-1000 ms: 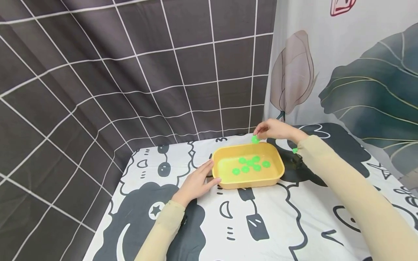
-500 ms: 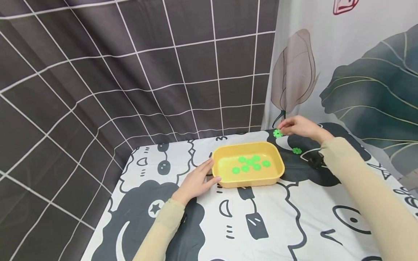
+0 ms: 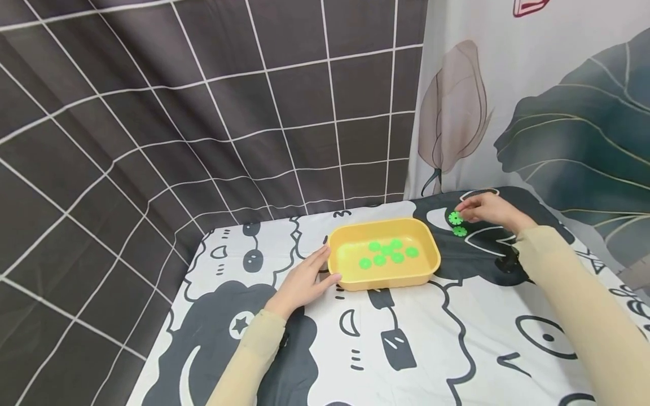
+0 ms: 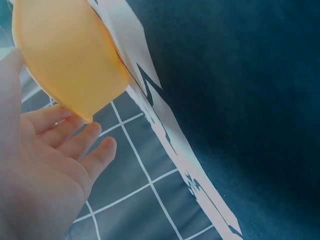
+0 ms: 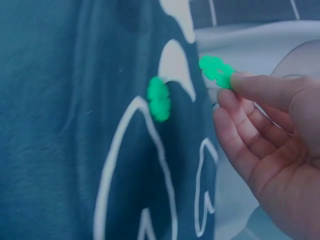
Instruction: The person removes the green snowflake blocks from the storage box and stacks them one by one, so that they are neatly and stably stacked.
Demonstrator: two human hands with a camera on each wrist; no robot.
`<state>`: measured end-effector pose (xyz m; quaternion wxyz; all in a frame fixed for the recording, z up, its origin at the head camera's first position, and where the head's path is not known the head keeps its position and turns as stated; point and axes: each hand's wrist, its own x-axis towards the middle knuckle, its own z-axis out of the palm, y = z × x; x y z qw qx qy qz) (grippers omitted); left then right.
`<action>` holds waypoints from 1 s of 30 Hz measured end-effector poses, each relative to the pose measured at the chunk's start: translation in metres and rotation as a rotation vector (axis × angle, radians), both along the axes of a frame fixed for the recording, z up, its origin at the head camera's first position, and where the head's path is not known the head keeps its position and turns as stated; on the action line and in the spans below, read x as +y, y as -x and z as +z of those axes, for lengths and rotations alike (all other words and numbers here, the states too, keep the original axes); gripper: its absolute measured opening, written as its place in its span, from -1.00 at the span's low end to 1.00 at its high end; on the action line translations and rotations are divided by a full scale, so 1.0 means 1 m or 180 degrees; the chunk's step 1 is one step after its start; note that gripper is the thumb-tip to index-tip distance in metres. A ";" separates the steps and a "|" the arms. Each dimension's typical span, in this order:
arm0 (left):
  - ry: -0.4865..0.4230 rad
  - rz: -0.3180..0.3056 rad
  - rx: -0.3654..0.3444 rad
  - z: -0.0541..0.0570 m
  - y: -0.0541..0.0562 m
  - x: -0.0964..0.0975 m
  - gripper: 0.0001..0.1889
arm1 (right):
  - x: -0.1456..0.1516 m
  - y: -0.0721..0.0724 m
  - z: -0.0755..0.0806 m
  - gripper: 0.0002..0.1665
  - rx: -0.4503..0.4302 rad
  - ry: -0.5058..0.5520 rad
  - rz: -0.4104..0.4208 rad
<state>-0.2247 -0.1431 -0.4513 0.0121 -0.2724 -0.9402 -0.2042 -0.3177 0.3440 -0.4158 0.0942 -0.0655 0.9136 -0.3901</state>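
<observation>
My right hand (image 3: 490, 210) pinches a green notched plastic disc (image 5: 216, 71) between thumb and fingertips, to the right of the yellow tray (image 3: 386, 279). Just in front of it, a second green disc (image 3: 459, 231) lies on the dark part of the printed cloth; the right wrist view shows this loose disc (image 5: 159, 99) beside the held one. Several more green discs (image 3: 398, 257) lie spread on the tray's floor. At the tray's left end my left hand (image 3: 303, 282) rests with thumb and fingers spread along the rim; in the left wrist view its fingers touch the tray wall (image 4: 75, 100).
A white cloth (image 3: 376, 372) with black cartoon prints covers the surface under the tray. Behind it hangs a dark grid-patterned curtain (image 3: 284, 146), and at the right a pale leaf-printed curtain (image 3: 457, 141).
My right hand has moved from above the tray's back edge rightward, carrying the green disc close to the loose one on the cloth. The left hand stays at the tray.
</observation>
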 end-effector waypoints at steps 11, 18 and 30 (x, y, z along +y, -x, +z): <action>-0.0033 0.0039 -0.0060 0.001 0.003 -0.002 -0.11 | 0.009 -0.001 -0.031 -0.60 -0.0203 0.0102 -0.0127; -0.0029 0.0066 -0.0098 0.000 0.002 0.000 -0.11 | 0.013 -0.004 -0.040 -0.58 -0.0204 0.0201 -0.0191; -0.0097 0.0048 -0.0081 0.002 0.000 0.001 -0.12 | 0.011 -0.003 -0.041 -0.56 -0.0199 0.0122 -0.0330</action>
